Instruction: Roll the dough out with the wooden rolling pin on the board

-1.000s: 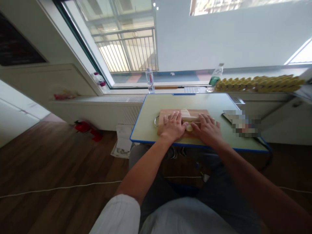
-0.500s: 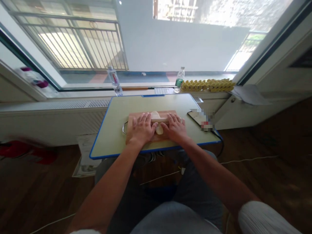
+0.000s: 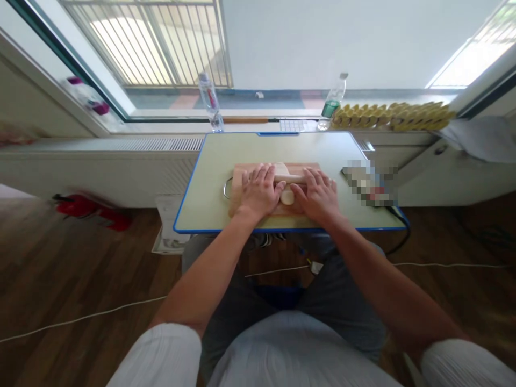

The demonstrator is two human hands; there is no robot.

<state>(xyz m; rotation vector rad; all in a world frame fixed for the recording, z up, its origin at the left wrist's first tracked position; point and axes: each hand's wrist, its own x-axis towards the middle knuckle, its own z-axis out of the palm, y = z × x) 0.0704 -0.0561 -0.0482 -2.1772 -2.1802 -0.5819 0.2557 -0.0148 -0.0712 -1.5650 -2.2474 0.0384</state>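
A pale rolling pin [image 3: 293, 178] lies crosswise on a wooden cutting board [image 3: 237, 207]. My left hand [image 3: 259, 189] rests over its left part, fingers across the top and thumb on the near side. Over the right part, my right hand [image 3: 321, 195] holds it the same way. Flat whitish dough [image 3: 287, 197] lies under the pin, showing between my thumbs and again on the far side. Both ends of the pin are mostly covered by my hands. The board has a metal handle [image 3: 226, 188] at its left.
A small table [image 3: 226, 150] with blue edging carries the board and a partly blurred phone-like device [image 3: 363, 183] with a black cable. Beyond, on the sill, stand a clear bottle [image 3: 212, 105], a green-labelled bottle [image 3: 331, 106] and yellow trays [image 3: 393, 116]. A red fire extinguisher [image 3: 94, 209] lies at left.
My view has tilted down and shifted left, so the table appears higher and further right. Both hands stay on the rolling pin, and the dough shows on both sides of it.
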